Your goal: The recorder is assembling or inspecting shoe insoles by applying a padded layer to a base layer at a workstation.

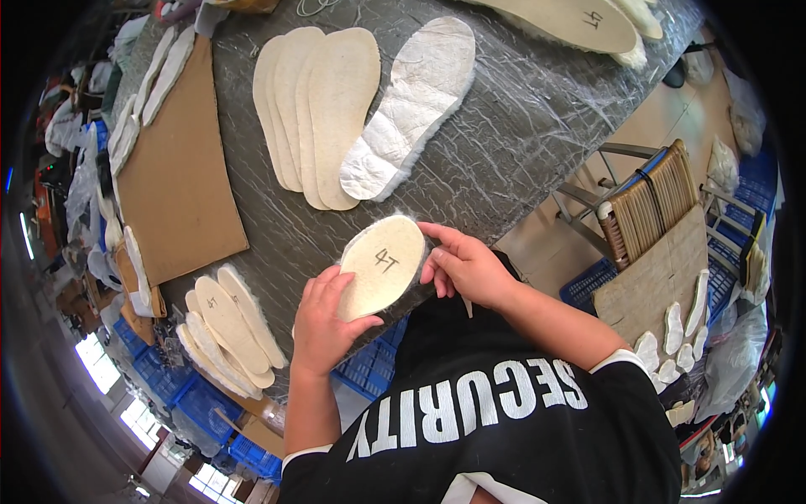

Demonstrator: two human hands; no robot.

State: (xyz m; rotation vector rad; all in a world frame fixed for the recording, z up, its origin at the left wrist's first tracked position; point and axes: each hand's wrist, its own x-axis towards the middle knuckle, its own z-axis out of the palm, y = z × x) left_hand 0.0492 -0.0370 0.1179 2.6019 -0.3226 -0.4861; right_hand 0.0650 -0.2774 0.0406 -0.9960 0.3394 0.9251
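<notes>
A cream felt insole (pixel 384 267) with handwritten marks on it and a thin fluffy rim is held up near the table's front edge. My left hand (pixel 323 315) grips its lower left side, thumb across the near end. At the insole's upper right rim is my right hand (pixel 463 262), forefinger tip on the edge and the other fingers curled in beside it. Beyond them on the table lie several overlapping plain cream insoles (pixel 340 118). A crinkled silvery-white insole (pixel 411 109) with a furry edge partly covers the rightmost one.
A brown cardboard sheet (pixel 172 168) lies at left, with fleecy insoles (pixel 168 71) along its far side. More marked insoles (pixel 227 323) sit at the lower left. Others (pixel 579 21) lie at the far edge. To the right stands a folding chair (pixel 651 202) by blue crates.
</notes>
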